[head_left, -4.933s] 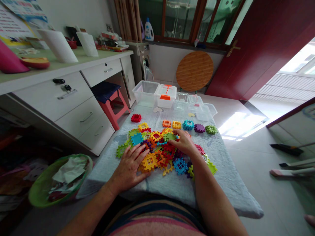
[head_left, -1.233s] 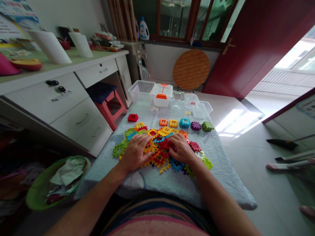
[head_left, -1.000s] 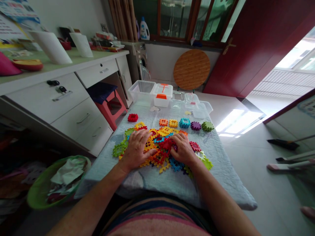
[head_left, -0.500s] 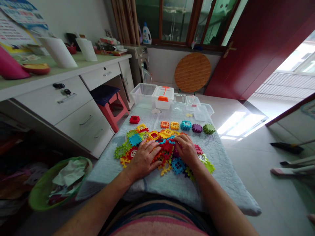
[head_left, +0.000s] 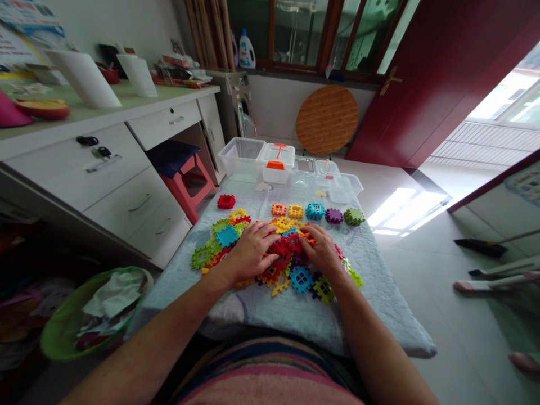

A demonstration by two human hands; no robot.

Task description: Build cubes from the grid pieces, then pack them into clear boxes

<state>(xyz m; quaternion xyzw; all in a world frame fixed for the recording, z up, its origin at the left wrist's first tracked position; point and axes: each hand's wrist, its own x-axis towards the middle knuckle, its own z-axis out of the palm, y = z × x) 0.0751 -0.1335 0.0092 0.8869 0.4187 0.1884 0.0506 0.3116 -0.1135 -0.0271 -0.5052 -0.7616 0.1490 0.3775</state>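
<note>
Past the near edge of the table [head_left: 253, 309], left hand [head_left: 253, 250], right hand [head_left: 321, 247] on toothed-tile heap [head_left: 291, 247]!

Six colour groups [head_left: 296, 211] stand apart beyond, heap unsorted; grips hidden, can't tell.

The one head-worn camera looks forward and down, from above the striped clothing [head_left: 270, 360] at the lower edge. The desk [head_left: 257, 198] lies near, in the middle, with the left hand [head_left: 250, 253] and right hand [head_left: 323, 250] over it; the window [head_left: 295, 34] stands farther off along the top. The outer edges look stretched and soft, probably from a wide lens.
</note>
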